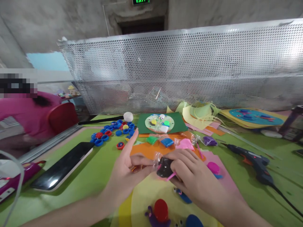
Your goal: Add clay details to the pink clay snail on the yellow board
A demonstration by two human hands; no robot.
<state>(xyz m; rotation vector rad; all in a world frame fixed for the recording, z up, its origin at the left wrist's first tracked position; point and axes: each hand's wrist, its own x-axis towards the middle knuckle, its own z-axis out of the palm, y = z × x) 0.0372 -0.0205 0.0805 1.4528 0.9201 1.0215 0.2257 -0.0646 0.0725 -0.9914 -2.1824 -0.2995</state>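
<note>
A small clear bag of black clay [164, 167], held above the yellow paper disc [146, 195] near the table's [94, 176] front edge, is clamped between the right hand [189, 176], fingers curled over it, and the left hand [129, 170], which pinches the bag's crinkled neck with its forefinger raised. A hard tug could split the thin plastic or drop the lump onto the red, blue and purple clay figures on the disc just below the bag. Whether the bag is sealed is hidden by the fingers, the pink sliver under it is too blurred to name, and the nearest figures are cut off at the frame's edge.
</note>
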